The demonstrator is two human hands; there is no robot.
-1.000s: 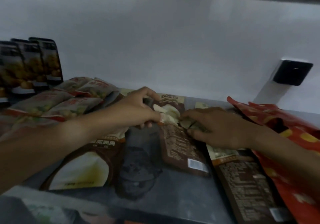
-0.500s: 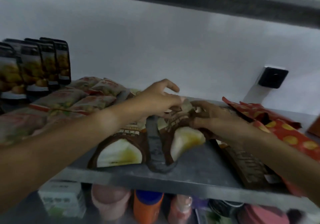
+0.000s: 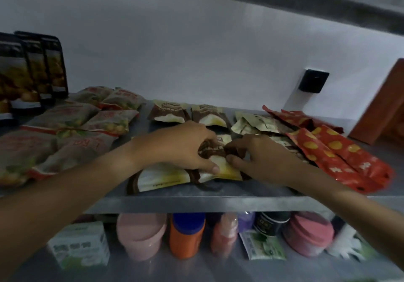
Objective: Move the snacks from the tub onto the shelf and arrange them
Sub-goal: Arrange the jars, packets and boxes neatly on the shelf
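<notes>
Snacks are already spread over most of the grey metal shelf (image 3: 218, 201), so the step in hand looks like arranging rather than carrying; the tub isn't in view at all.

Biggest things first: the shelf runs the full width, with a white wall behind it. On the left, a block of red-and-green packets (image 3: 72, 128) is laid flat in rows, with tall dark pouches (image 3: 32, 72) stood upright behind them. On the right, a pile of red packets with yellow dots (image 3: 341, 150) is laid at an angle, a bit messy. Between those, two brown-and-cream pouches (image 3: 188, 113) are placed side by side at the back, next to some pale sachets (image 3: 253, 124) that are jumbled.

Near the front edge, a large brown-and-cream pouch (image 3: 161, 176) is lying flat, and just beside it, partly overlapping, the held pouch (image 3: 218, 161) is being handled. It's gripped by both hands: the left hand (image 3: 185, 148) is curled over its top left with the thumb pressed on its cream face, and the right hand (image 3: 260, 157) is pinching its crumpled right edge, fingers bent. The pouch looks bunched up in the middle.

What's probably called for next: the crumple gets smoothed and the pouch is set flat beside its neighbour, lined up with the two at the back. Care is likely needed so the front pouch isn't nudged off the edge. After that the pale sachets look like they could use tidying.

Bottles and tubs (image 3: 188, 233) are seen on the lower shelf, untouched.
</notes>
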